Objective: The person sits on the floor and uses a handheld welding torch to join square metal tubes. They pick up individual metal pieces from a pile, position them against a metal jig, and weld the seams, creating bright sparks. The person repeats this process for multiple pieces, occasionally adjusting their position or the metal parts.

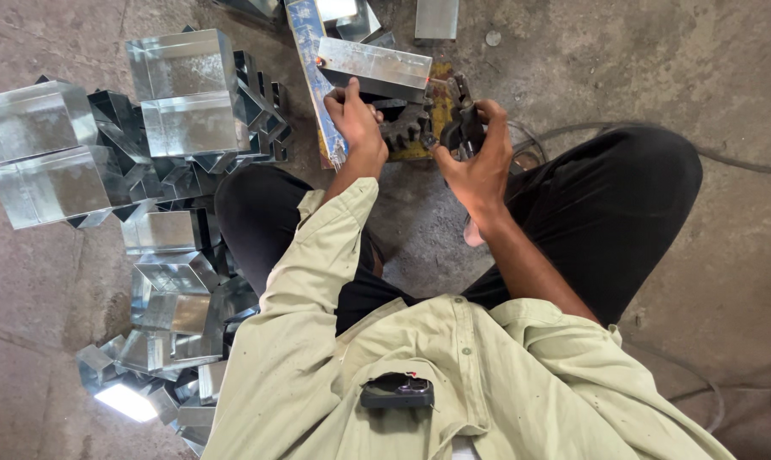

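The left hand (356, 115) grips the lower edge of a folded sheet-metal box (375, 68), held low over the concrete floor (658, 60) in front of the knees. The right hand (475, 158) is closed around a dark hand tool (462, 119) just beside it. The box looks light and stiff, probably sharp-edged and slick, so its flat faces seem the safest hold. Finished shiny boxes (181, 89) crowd the left, and a toothed yellow block (415, 128) sits underneath.
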